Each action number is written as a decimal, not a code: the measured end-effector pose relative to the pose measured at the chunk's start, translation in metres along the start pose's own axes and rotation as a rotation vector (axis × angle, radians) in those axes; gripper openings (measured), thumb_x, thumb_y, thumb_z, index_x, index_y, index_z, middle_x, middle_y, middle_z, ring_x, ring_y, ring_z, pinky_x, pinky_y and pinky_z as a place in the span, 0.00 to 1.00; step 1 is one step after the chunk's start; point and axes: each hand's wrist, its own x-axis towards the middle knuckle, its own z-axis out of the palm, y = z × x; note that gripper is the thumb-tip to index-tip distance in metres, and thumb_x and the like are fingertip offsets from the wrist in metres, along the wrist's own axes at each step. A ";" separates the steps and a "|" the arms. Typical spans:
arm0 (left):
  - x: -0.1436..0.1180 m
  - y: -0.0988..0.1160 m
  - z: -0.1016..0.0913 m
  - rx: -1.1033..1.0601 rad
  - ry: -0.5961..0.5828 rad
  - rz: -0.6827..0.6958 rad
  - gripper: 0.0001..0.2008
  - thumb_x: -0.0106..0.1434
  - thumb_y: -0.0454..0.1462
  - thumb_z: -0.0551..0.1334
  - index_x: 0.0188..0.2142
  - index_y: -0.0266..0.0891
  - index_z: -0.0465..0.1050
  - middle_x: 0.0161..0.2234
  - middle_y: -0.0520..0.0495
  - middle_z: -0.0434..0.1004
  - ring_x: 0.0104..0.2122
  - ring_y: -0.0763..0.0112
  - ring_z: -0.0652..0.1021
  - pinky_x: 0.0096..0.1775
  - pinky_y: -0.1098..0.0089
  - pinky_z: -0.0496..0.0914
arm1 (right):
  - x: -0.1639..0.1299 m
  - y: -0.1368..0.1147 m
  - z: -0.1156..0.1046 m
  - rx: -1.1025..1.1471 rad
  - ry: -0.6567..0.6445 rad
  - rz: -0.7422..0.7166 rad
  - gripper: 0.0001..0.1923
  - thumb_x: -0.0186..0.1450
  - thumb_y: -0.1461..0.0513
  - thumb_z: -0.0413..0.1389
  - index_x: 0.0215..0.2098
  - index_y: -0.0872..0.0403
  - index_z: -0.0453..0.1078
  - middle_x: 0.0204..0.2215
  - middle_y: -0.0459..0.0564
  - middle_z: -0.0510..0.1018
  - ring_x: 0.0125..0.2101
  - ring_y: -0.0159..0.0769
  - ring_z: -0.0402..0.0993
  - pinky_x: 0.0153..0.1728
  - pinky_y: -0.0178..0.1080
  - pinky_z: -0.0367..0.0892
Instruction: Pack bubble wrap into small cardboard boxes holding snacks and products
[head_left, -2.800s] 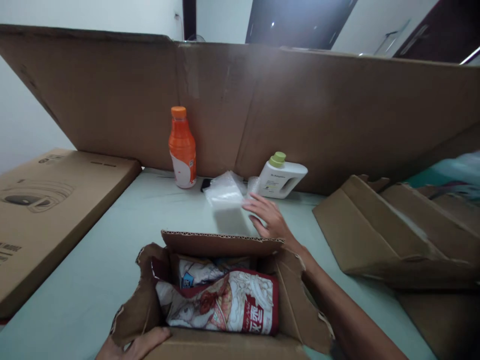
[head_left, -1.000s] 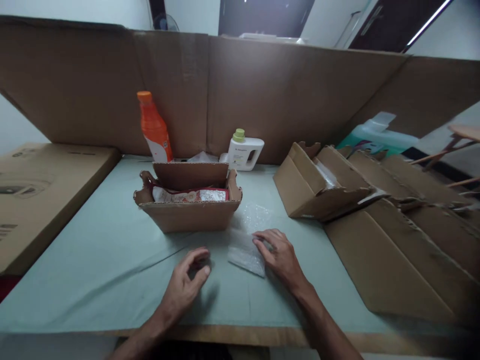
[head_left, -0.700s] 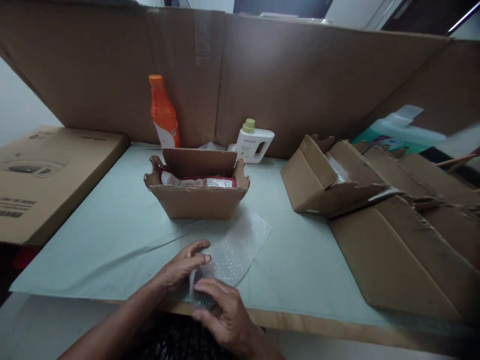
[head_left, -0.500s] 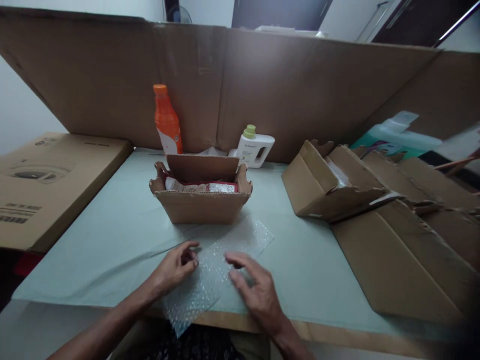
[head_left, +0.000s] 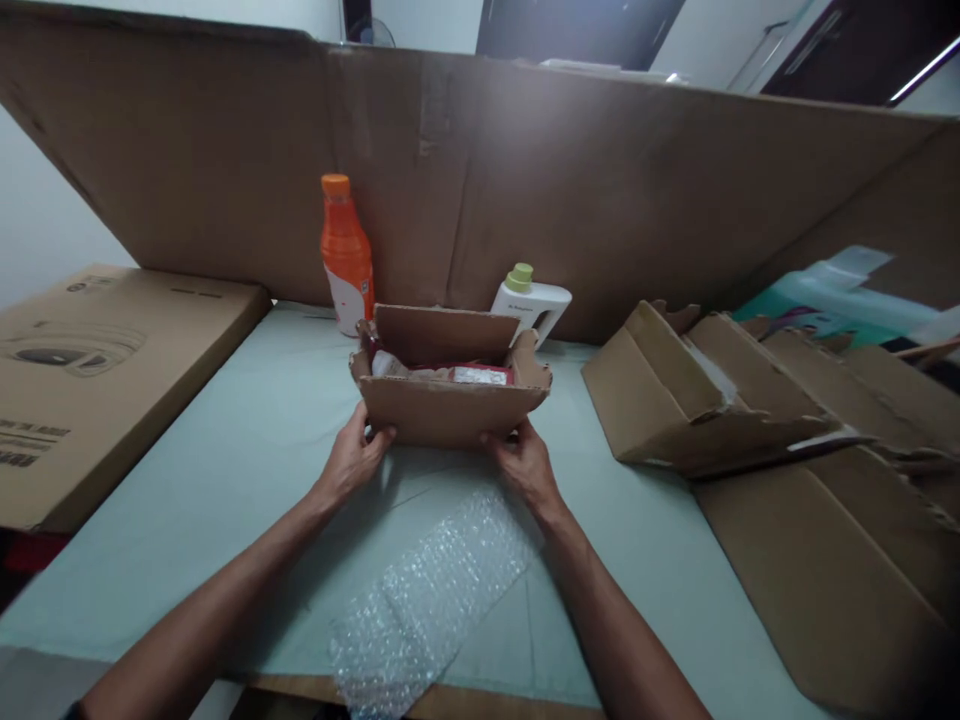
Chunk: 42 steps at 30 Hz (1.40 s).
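Observation:
Both of my hands grip an open cardboard box near the middle of the table. My left hand is closed on its lower left corner, thumb on the front wall. My right hand holds the lower right corner the same way. Inside the box lie a red and silver packet and some whitish wrapping; their lower parts are hidden by the front wall. A sheet of bubble wrap lies flat between my forearms, reaching over the table's front edge.
Behind the box stand an orange bottle and a white jug with a green cap. More cardboard boxes and a teal liquid container are at the right. A flat carton lies left, and a cardboard wall closes the back.
My hands have moved forward from above the bubble wrap and taken hold of the cardboard box. The bubble wrap now lies free on the table.

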 end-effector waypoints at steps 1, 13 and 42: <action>0.008 0.001 0.004 0.000 -0.008 0.004 0.28 0.60 0.44 0.60 0.59 0.37 0.65 0.49 0.43 0.77 0.46 0.58 0.77 0.44 0.62 0.73 | 0.006 0.003 -0.002 -0.002 0.009 0.004 0.26 0.56 0.48 0.59 0.46 0.55 0.69 0.38 0.54 0.80 0.32 0.43 0.75 0.33 0.42 0.70; -0.027 -0.012 0.000 0.255 -0.046 0.035 0.32 0.63 0.45 0.60 0.64 0.38 0.60 0.51 0.37 0.74 0.47 0.56 0.76 0.48 0.55 0.70 | -0.004 0.045 -0.040 -0.286 0.064 -0.067 0.30 0.62 0.50 0.57 0.59 0.55 0.68 0.58 0.63 0.74 0.57 0.55 0.70 0.54 0.55 0.67; 0.051 -0.004 0.011 0.075 0.061 0.091 0.33 0.65 0.38 0.56 0.68 0.37 0.54 0.57 0.39 0.74 0.54 0.55 0.75 0.55 0.55 0.69 | 0.047 0.014 0.017 -0.111 0.073 -0.090 0.24 0.61 0.50 0.56 0.50 0.54 0.70 0.39 0.56 0.82 0.37 0.46 0.78 0.37 0.44 0.72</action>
